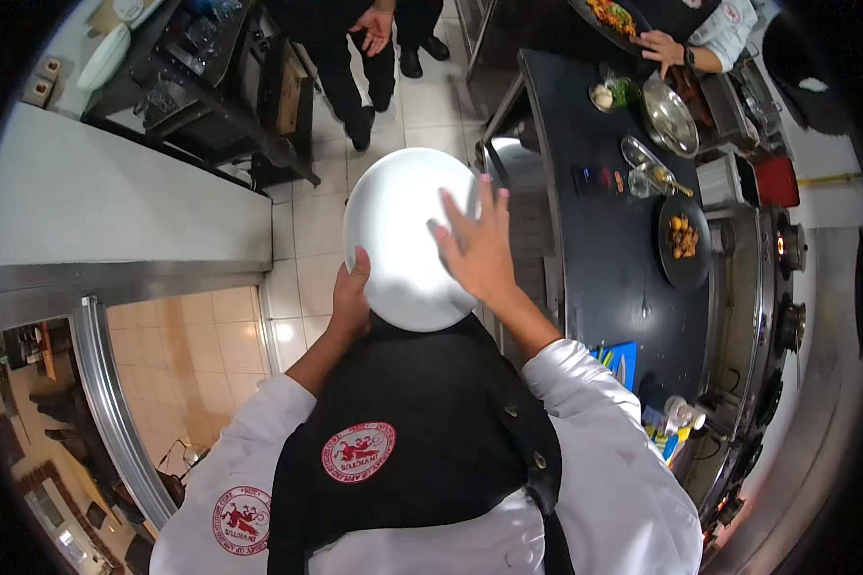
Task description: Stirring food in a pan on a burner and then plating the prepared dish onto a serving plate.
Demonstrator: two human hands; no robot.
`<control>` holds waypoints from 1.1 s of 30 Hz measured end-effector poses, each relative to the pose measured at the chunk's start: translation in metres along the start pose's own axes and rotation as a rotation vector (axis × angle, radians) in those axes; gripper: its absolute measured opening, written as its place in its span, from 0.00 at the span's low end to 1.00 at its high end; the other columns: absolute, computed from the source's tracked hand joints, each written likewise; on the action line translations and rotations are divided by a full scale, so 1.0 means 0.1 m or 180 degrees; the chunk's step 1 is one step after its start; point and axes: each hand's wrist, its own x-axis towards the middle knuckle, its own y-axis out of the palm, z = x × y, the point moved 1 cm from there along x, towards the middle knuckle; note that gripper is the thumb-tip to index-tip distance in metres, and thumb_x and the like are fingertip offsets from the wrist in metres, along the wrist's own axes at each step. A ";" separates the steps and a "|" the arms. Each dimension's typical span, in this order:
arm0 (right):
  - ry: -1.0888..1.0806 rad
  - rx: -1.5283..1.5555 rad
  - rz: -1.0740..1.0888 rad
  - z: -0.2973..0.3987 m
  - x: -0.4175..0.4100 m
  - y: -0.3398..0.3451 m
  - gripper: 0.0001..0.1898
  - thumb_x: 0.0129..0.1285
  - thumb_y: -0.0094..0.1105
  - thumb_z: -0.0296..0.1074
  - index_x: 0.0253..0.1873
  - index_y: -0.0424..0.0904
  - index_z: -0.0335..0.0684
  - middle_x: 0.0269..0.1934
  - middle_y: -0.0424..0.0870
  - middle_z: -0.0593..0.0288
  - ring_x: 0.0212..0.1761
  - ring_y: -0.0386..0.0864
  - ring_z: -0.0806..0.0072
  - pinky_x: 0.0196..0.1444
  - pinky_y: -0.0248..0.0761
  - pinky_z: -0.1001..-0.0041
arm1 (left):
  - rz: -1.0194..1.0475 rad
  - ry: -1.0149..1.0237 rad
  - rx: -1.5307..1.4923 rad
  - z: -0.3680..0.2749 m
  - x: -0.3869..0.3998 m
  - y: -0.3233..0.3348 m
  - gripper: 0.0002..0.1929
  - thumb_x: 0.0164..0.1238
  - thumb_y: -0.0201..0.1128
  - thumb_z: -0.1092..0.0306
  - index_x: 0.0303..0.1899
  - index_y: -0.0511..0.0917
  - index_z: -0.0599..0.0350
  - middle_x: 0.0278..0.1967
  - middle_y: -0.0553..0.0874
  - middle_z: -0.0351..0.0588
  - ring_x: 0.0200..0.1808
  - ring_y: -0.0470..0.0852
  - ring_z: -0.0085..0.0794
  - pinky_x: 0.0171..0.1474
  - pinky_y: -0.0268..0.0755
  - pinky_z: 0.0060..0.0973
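A round white plate (pixel 410 237) is held in front of my black apron, its pale surface facing up. My left hand (pixel 351 296) grips its left rim, the thumb lying over the edge and the other fingers hidden beneath. Over the plate's right side, my right hand (pixel 480 248) is spread with its fingers apart and slightly blurred. Whether those fingers touch the plate, I cannot tell.
On my right runs a black worktable (pixel 597 287) bearing a dark plate of food (pixel 683 241), a steel bowl (pixel 669 118) and a blue cutting board (pixel 622 359). Stove burners (pixel 792 327) line the far side. People stand ahead; a white half-wall (pixel 137 187) is left.
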 end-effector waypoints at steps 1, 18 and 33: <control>-0.0422 0.0061 0.0201 0.03 0.12 -0.02 0.31 0.72 0.41 0.62 0.73 0.67 0.54 0.78 0.44 0.37 0.78 0.37 0.29 0.75 0.37 0.37 | -0.0023 -0.0037 -0.0074 -0.06 0.08 0.03 0.38 0.76 0.51 0.40 0.69 0.60 0.68 0.62 0.75 0.55 0.62 0.76 0.40 0.63 0.68 0.33; -0.0368 -0.0003 -0.0032 0.10 0.69 -0.01 0.31 0.71 0.47 0.59 0.75 0.63 0.58 0.79 0.40 0.37 0.79 0.36 0.32 0.76 0.37 0.41 | 0.0513 -0.0445 -0.0061 -0.40 1.16 -0.04 0.36 0.78 0.47 0.41 0.70 0.59 0.65 0.62 0.76 0.55 0.60 0.78 0.39 0.61 0.72 0.35; 0.0013 0.0873 -0.0663 -0.06 -0.14 -0.39 0.24 0.64 0.62 0.53 0.58 0.82 0.44 0.75 0.56 0.38 0.76 0.47 0.28 0.72 0.47 0.39 | 0.1182 -0.0620 0.0231 0.17 0.70 0.56 0.33 0.79 0.51 0.46 0.68 0.62 0.69 0.63 0.74 0.53 0.63 0.74 0.35 0.66 0.65 0.32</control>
